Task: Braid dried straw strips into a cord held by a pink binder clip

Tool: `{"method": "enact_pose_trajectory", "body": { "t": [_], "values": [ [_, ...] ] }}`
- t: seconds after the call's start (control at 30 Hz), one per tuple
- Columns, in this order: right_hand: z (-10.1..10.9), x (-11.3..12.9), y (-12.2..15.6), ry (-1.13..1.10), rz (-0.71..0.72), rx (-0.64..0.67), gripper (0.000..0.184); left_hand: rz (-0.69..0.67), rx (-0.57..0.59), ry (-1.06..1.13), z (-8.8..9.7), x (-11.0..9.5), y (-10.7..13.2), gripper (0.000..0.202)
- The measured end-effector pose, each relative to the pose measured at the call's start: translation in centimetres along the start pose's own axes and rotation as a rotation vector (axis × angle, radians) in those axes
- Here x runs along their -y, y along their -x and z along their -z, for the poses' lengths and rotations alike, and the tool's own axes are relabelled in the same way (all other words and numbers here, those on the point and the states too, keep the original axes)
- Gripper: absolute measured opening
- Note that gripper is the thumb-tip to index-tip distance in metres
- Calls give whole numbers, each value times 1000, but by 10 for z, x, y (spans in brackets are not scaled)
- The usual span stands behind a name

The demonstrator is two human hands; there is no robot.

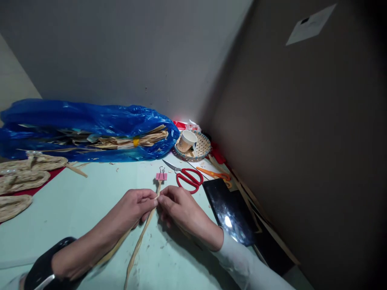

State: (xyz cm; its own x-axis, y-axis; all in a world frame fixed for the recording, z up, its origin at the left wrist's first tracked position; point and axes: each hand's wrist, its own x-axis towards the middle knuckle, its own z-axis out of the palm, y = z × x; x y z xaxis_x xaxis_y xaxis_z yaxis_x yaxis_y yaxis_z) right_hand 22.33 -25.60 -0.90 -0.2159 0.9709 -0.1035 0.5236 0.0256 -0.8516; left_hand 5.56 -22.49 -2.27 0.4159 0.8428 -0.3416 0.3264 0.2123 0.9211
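The left hand (133,207) pinches thin tan straw strips (142,233) between closed fingertips, on the pale green table (90,193). The strips are flat and narrow, trailing toward the near edge; their far end is held by a pink binder clip (161,176). The right hand (181,209) meets the left, fingers closed on the same strips. Red scissors (189,177) lie just beyond it.

Pale straw strips (142,233) flat on table, far end seemingly in pink binder clip (161,176).
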Motion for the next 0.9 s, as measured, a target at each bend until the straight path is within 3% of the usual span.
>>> {"method": "enact_pose_trajectory", "body": {
  "t": [0.23, 0.47, 0.7, 0.8, 0.9],
  "values": [
    [-1, -9, -7, -136, -17, 15, 32, -44, 5, -79, -4, 3, 1, 26],
    [-7, -12, -3, -281, -63, -65, 30, -48, -5, -238, -6, 6, 4, 33],
    [-10, -16, -3, -391, -23, -107, 26, -137, -175, -298, -11, 2, 12, 38],
    [-7, -13, -3, -439, -14, -98, 27, -163, -237, -420, -14, -1, 17, 40],
    [-4, -9, -2, -445, -13, -89, 29, -278, -299, -586, -19, -1, 24, 37]
  ]
}}
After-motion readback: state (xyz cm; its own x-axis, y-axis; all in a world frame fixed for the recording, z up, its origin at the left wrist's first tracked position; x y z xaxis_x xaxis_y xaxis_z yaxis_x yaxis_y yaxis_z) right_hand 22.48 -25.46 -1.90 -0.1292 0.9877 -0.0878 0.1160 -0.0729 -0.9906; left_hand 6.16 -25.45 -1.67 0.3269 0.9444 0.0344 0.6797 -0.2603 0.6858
